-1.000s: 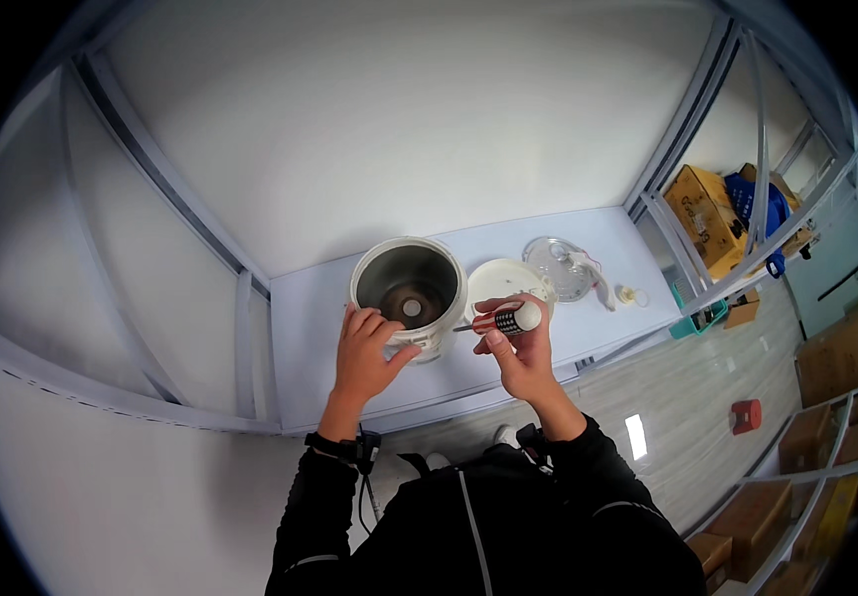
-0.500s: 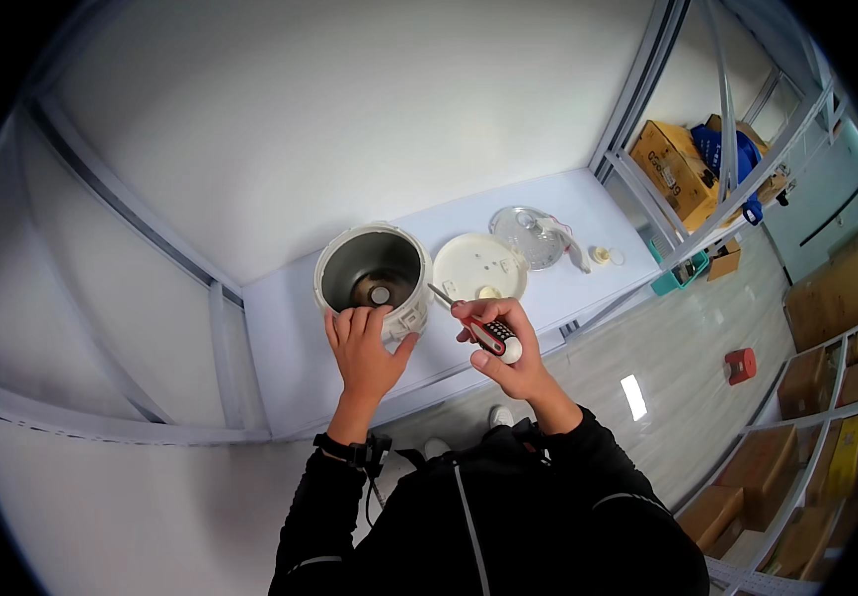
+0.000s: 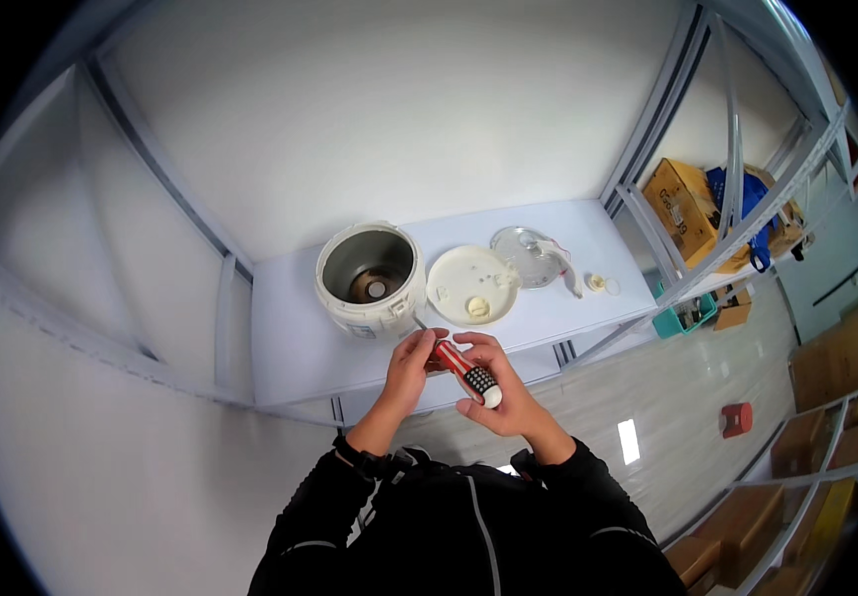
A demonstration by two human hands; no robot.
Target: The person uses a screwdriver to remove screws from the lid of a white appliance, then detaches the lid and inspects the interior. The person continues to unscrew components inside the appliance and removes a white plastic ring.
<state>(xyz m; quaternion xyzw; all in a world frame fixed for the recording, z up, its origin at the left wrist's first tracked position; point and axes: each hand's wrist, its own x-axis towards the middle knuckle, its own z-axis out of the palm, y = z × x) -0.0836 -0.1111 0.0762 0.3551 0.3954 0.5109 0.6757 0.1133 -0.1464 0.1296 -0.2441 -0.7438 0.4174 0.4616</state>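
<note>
Both my hands are at a screwdriver [image 3: 468, 372] with a red, black and white handle, held in front of the table edge. My left hand [image 3: 408, 377] pinches the front of the handle near the shaft. The shaft points away, toward the rice cooker body, and its lower part is partly covered by fingers. My right hand [image 3: 504, 389] curls loosely around the handle, thumb on the near side. Just beyond stands the white rice cooker body [image 3: 401, 314], open at the top, its grey inside showing a round centre piece. Neither hand touches it.
On the white table [image 3: 280, 348], right of the cooker body, lie a round white cover [image 3: 457, 268], a clear round lid [image 3: 520, 260], a curved white handle piece [image 3: 573, 278] and a small cream part [image 3: 596, 282]. Metal frame posts, cartons [image 3: 682, 214] and a red stool [image 3: 737, 419] are around.
My left hand has left the cooker's rim and come to the front of the screwdriver. The screwdriver and right hand have moved down and slightly left; the view has shifted.
</note>
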